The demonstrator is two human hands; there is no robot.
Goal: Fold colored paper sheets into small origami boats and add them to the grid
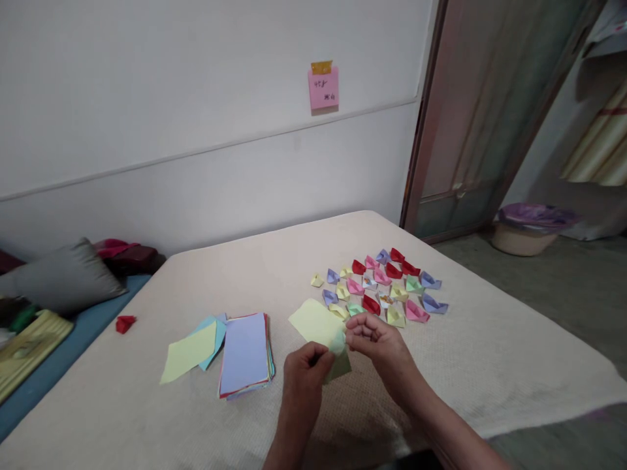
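Observation:
A pale yellow sheet of paper is held up between my two hands above the bed. My left hand pinches its lower left part, thumb on top. At the right edge, my right hand grips the sheet between thumb and fingers. Its lower part, below the fingers, looks darker and bent. Just beyond my hands stand several small folded paper boats in red, pink, yellow, green and purple, set out in rows. To the left lies a stack of coloured paper with a purple sheet on top.
Loose yellow and blue sheets lie left of the stack. A red folded paper piece sits near the bed's left side. A pink note is taped to the wall. A lined bin stands on the floor at right.

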